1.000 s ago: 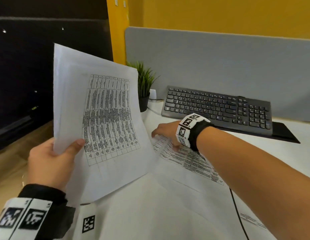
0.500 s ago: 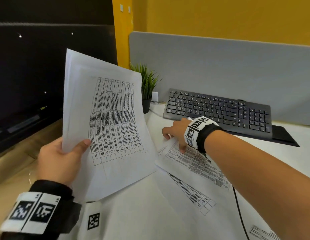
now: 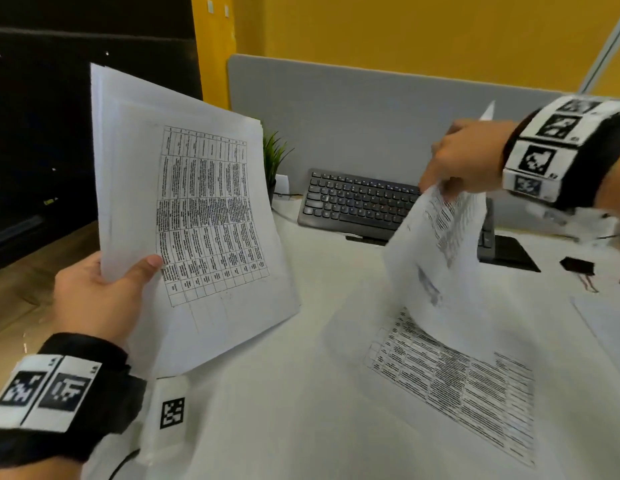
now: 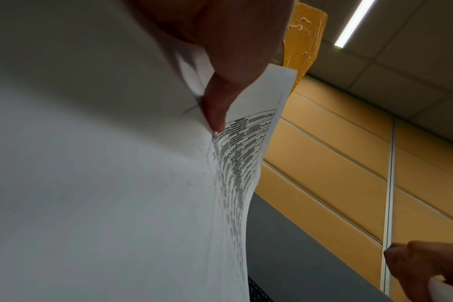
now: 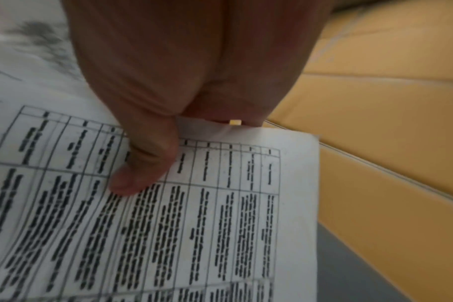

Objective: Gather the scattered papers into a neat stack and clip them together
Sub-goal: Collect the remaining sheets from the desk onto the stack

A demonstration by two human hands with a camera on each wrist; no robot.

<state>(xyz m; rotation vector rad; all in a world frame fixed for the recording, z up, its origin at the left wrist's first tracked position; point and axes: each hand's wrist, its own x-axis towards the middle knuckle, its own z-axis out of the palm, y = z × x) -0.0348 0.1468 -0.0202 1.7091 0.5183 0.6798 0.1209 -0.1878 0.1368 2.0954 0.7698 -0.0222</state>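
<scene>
On the big white desk one white printed sheet with a black table lies flat, its long side running away to the right. Behind it sits a dark grey keyboard with a small green plant in a dark pot at its left end. Up in the air on the left, the left hand holds a bunch of white printed papers standing almost upright, long side up and down; the thumb presses on the front and the fingers are hidden behind. On the right, the right hand pinches the top edge of a single white printed page, thumb on the print, and the page hangs down, bent. A small black binder clip lies at the far right.
</scene>
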